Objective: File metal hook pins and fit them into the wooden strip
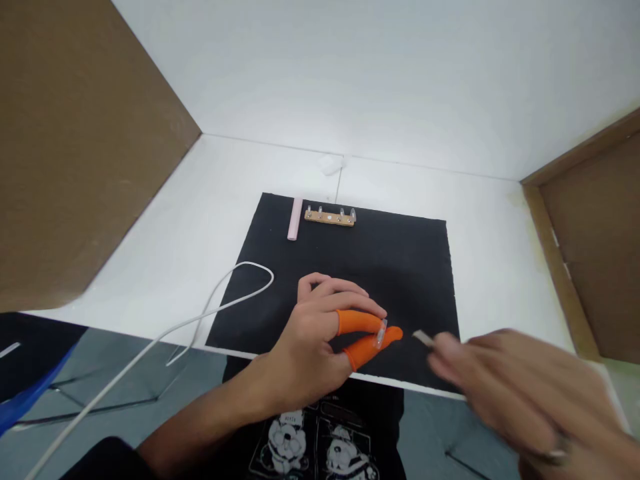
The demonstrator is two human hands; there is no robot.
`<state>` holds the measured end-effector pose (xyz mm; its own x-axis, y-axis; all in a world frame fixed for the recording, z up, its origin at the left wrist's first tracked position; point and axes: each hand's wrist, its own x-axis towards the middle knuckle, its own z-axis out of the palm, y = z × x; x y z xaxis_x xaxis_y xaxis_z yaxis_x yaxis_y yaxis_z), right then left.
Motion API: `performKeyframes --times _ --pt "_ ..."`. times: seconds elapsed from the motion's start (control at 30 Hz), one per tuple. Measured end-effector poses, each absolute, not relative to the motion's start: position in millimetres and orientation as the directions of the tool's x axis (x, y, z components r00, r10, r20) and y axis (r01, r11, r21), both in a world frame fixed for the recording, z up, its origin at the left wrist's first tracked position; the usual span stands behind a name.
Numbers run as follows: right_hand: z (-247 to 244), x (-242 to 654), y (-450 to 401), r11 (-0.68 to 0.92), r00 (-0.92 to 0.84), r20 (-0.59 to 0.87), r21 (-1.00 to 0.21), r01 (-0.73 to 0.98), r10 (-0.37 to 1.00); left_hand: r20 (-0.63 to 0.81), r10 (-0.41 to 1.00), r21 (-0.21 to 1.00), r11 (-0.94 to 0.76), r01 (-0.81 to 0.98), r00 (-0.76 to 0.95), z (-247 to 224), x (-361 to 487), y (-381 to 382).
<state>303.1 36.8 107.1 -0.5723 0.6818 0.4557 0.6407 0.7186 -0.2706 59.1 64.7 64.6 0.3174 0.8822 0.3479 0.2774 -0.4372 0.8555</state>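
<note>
My left hand (pixel 325 333) wears orange finger covers on two fingers and pinches a small clear piece (pixel 381 333) between them, above the black mat (pixel 400 267). To its right, my right hand (pixel 505 387) is blurred; its fingertips close on a small flat light-coloured tool (pixel 423 338) whose end points at the clear piece without touching it. Near the mat's back edge lies a wooden strip (pixel 330 218) with several clear pieces standing on it. Beside the strip's left end is a pale pink bar (pixel 295 219).
A white cable (pixel 190 321) loops over the table's left part onto the mat. A small whitish item (pixel 331 165) lies behind the mat. Brown panels stand at the left (pixel 90 147) and right (pixel 595 247), with a white wall (pixel 350 73) behind.
</note>
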Motion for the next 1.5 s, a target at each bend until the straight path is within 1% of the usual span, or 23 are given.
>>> performKeyframes --times 0.1,0.13,0.23,0.3,0.37,0.43,0.5,0.53,0.57,0.63,0.7,0.77,0.83,0.87,0.93,1.0,1.07,1.23,1.33,1.43,1.5 --pt "104 292 39 0.828 -0.677 0.486 -0.226 0.513 0.552 0.347 0.886 0.854 -0.434 0.288 0.307 65 59 66" --pt "103 292 42 0.828 -0.674 0.489 -0.233 0.510 0.553 0.348 0.886 0.853 -0.435 0.289 0.307 65 58 66" --pt "102 300 49 0.748 -0.535 0.564 -0.252 0.615 0.629 0.344 0.885 0.850 -0.436 0.296 0.313 65 58 67" --pt "104 303 49 0.713 -0.480 0.591 -0.249 0.655 0.648 0.345 0.885 0.847 -0.437 0.303 0.311 65 57 67" --pt "107 298 44 0.740 -0.546 0.537 -0.253 0.623 0.643 0.346 0.885 0.845 -0.438 0.308 0.310 64 57 68" --pt "108 292 38 0.798 -0.656 0.463 -0.247 0.550 0.596 0.346 0.885 0.843 -0.440 0.310 0.312 64 58 69" --pt "107 290 36 0.838 -0.712 0.447 -0.222 0.499 0.542 0.346 0.883 0.843 -0.441 0.309 0.317 64 58 69" --pt "105 293 37 0.833 -0.703 0.451 -0.227 0.505 0.550 0.346 0.882 0.844 -0.441 0.306 0.319 64 58 69" --pt "103 297 40 0.806 -0.667 0.460 -0.244 0.540 0.586 0.344 0.883 0.845 -0.440 0.303 0.320 64 58 69" --pt "101 305 46 0.747 -0.565 0.522 -0.246 0.618 0.639 0.340 0.885 0.849 -0.435 0.301 0.318 63 59 69" --pt "100 307 49 0.719 -0.513 0.554 -0.250 0.648 0.655 0.340 0.887 0.850 -0.432 0.302 0.313 63 59 69" --pt "102 301 48 0.765 -0.586 0.520 -0.244 0.595 0.621 0.345 0.887 0.849 -0.434 0.300 0.308 63 59 70" --pt "103 291 44 0.821 -0.683 0.466 -0.211 0.531 0.562 0.345 0.887 0.850 -0.434 0.299 0.306 62 59 70" --pt "104 288 41 0.833 -0.704 0.458 -0.187 0.520 0.543 0.345 0.887 0.851 -0.433 0.297 0.307 62 60 70" --pt "102 287 35 0.809 -0.676 0.466 -0.180 0.559 0.571 0.343 0.887 0.853 -0.433 0.293 0.310 62 60 71" --pt "98 294 31 0.750 -0.601 0.476 -0.229 0.620 0.642 0.342 0.886 0.854 -0.432 0.291 0.314 62 59 71" --pt "93 303 28 0.706 -0.544 0.484 -0.259 0.660 0.686 0.337 0.887 0.854 -0.429 0.295 0.315 62 59 71" --pt "91 316 32 0.656 -0.494 0.479 -0.262 0.708 0.725 0.324 0.889 0.859 -0.420 0.293 0.324 60 59 72" --pt "99 317 47 0.637 -0.484 0.481 -0.224 0.738 0.731 0.330 0.887 0.859 -0.424 0.287 0.324 59 59 72" --pt "109 314 61 0.653 -0.507 0.524 -0.130 0.746 0.684 0.341 0.887 0.855 -0.430 0.290 0.311 60 59 72" --pt "112 308 63 0.677 -0.525 0.548 -0.107 0.728 0.651 0.339 0.889 0.856 -0.428 0.292 0.308 60 58 72"
